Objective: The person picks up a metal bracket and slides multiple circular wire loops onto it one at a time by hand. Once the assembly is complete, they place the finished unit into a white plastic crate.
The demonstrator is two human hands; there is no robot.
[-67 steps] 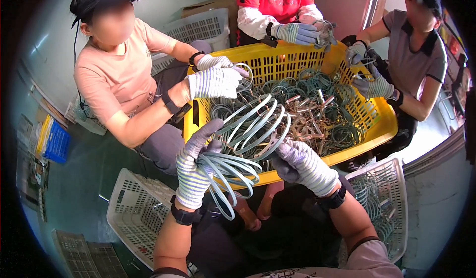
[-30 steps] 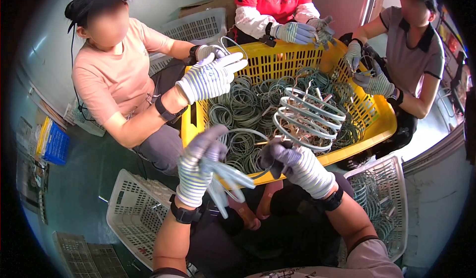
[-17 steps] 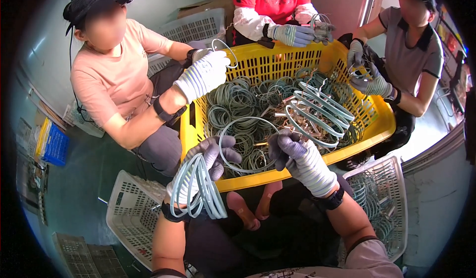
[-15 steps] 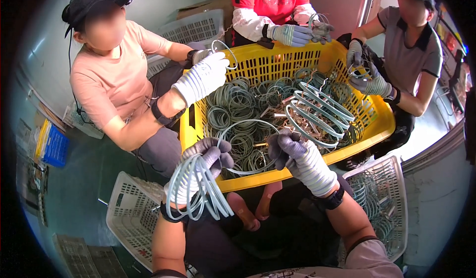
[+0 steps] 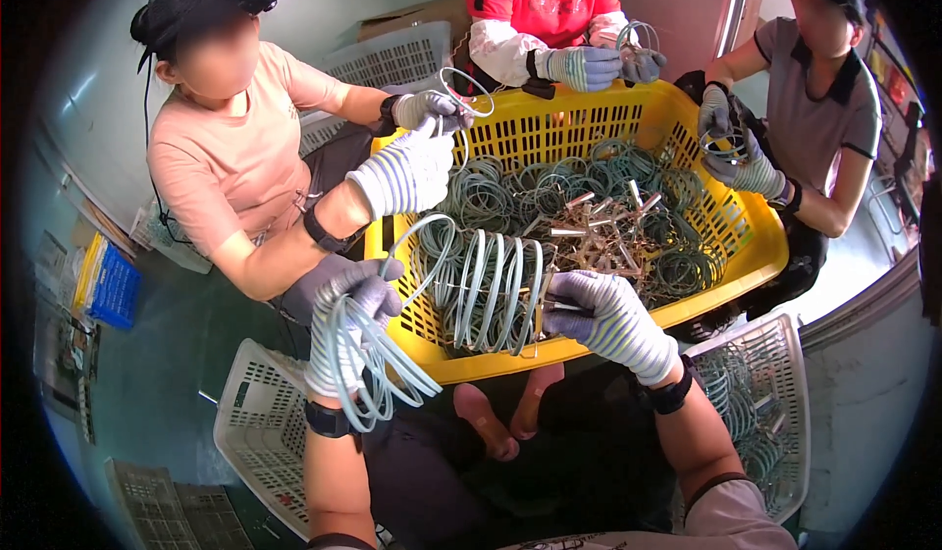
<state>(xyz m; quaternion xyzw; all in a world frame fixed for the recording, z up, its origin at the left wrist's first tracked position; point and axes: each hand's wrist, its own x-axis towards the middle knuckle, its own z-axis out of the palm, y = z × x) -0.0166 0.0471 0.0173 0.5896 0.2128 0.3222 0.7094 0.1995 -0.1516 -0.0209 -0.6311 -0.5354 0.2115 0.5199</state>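
Gloved in striped grey, my left hand [image 5: 353, 305] is closed on a pale grey-blue wire coil. Several of its loops hang below that hand and round the wrist. The coil's spread loops [image 5: 491, 290] reach across to my right hand [image 5: 603, 319], whose fingers are pinched at the loops' right end, hiding what exactly they grip there. Beneath the coil, a yellow slatted basket [image 5: 589, 354] holds many similar wire coils [image 5: 481, 192] and a heap of thin brownish metal pieces [image 5: 613, 241].
A person in a peach shirt [image 5: 245, 148] at left, one in red [image 5: 545, 5] across, and one in grey [image 5: 824, 99] at right handle wire rings over the basket. White baskets stand beside me, left [image 5: 260, 432] and right [image 5: 785, 383]; the right one contains coils.
The spread loops have swung from right of my right hand, over the basket, to between my hands. My left hand has shifted left, my right slightly right. The person in peach has moved their hands.
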